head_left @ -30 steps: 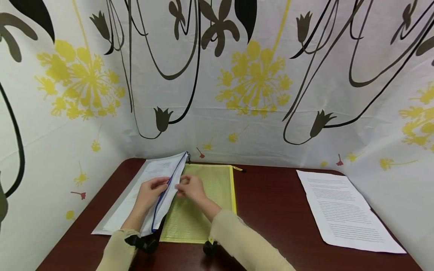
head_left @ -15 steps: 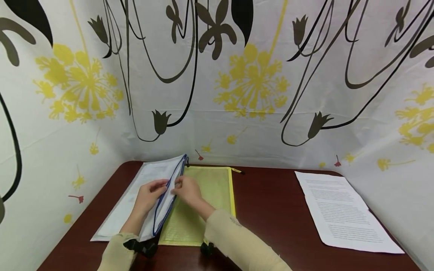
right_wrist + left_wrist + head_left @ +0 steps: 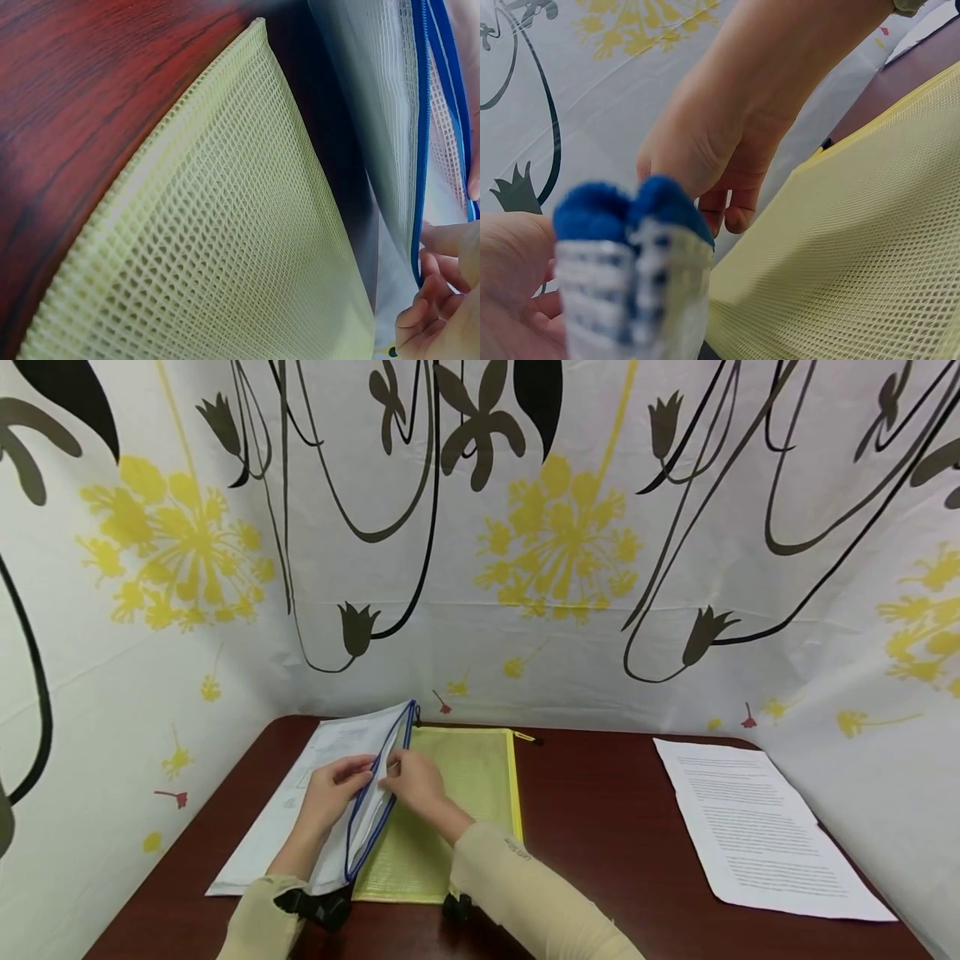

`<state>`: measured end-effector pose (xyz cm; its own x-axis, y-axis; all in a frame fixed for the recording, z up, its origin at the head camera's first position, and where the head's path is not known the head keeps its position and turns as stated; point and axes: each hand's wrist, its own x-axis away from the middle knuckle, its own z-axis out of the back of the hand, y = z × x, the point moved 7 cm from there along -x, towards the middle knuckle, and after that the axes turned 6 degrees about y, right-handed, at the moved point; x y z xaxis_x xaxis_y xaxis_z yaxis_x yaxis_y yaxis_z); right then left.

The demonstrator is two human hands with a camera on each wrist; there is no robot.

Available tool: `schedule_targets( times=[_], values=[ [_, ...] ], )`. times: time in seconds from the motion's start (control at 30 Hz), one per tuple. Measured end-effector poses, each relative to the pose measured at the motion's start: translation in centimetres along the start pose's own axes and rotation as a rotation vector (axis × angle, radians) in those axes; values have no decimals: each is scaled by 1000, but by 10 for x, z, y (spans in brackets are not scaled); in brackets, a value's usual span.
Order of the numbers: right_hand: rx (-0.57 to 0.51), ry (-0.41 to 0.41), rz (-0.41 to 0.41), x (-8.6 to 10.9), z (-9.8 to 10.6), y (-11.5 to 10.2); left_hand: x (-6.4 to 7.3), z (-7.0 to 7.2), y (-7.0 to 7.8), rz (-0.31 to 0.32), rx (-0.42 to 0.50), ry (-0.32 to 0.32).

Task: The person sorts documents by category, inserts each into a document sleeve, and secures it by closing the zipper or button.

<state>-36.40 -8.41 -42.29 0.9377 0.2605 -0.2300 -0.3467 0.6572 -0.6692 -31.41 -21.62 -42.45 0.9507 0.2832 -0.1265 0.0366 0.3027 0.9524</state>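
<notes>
A white mesh zipper pouch [image 3: 315, 793] with blue zipper edges lies tilted at the left of the table, white papers inside it. Its mouth faces right and gapes, with the two blue edges apart. My left hand [image 3: 328, 797] holds the near-left blue edge midway along. On the opposite blue edge [image 3: 421, 150], my right hand [image 3: 417, 787] pinches with thumb and fingers. Part of the left fingertips is hidden behind the pouch in the left wrist view. Beneath the right forearm lies a yellow mesh zipper pouch [image 3: 472, 785], flat and partly overlapped by the white one.
A printed sheet stack [image 3: 765, 827] lies at the right of the dark red-brown table [image 3: 600, 827]. The yellow pouch's zipper pull [image 3: 528, 737] sticks out at its far right corner. A patterned white curtain [image 3: 465, 677] closes off the back and sides.
A white sheet edge stuck out past the blue zipper edge one second ago; now the paper sits between two blue edges. My right hand has shifted slightly left and taken the right edge.
</notes>
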Motion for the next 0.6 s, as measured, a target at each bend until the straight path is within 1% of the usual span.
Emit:
schedule_targets(
  times=[0.17, 0.27, 0.37, 0.6],
  values=[
    [9, 4, 11, -1, 1, 0, -1, -2, -2, 2, 6, -2],
    [-18, -9, -9, -1, 0, 3, -2, -1, -3, 8, 8, 3],
    [-50, -15, -23, -1, 1, 6, -2, -1, -3, 5, 3, -6],
    [-106, 22, 7, -6, 10, 9, 0, 2, -1, 4, -13, -10]
  ],
)
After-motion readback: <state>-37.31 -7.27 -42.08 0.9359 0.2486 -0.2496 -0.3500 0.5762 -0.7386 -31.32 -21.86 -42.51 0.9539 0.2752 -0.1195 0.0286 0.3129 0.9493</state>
